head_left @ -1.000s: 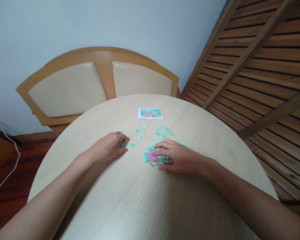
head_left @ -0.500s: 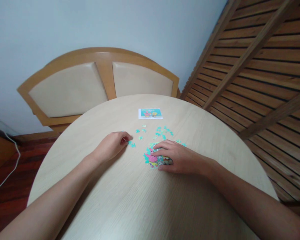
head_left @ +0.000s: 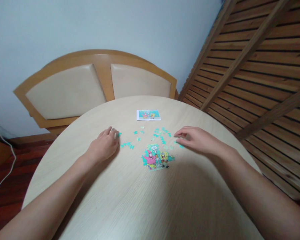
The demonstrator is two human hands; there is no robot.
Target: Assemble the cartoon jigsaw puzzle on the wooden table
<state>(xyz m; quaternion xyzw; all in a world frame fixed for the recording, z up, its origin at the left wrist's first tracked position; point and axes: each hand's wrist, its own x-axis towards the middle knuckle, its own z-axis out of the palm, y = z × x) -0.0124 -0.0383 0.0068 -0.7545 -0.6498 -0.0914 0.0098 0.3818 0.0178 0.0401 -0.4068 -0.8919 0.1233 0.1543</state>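
Note:
A partly joined cartoon jigsaw lies on the round pale wooden table, uncovered. My left hand rests palm down to its left, fingers curled over the table beside loose teal pieces. My right hand hovers to the right of the jigsaw, fingers stretched toward scattered teal pieces; one piece lies under its fingertips. Neither hand visibly holds a piece.
A small reference picture lies further back on the table. A wooden bench with two cream cushions stands behind. A slatted wooden wall runs along the right. A white cable lies on the floor at left.
My right hand lifted off the joined jigsaw and moved up and right to the loose pieces. My left hand slid slightly back and left, leaving teal pieces on the table.

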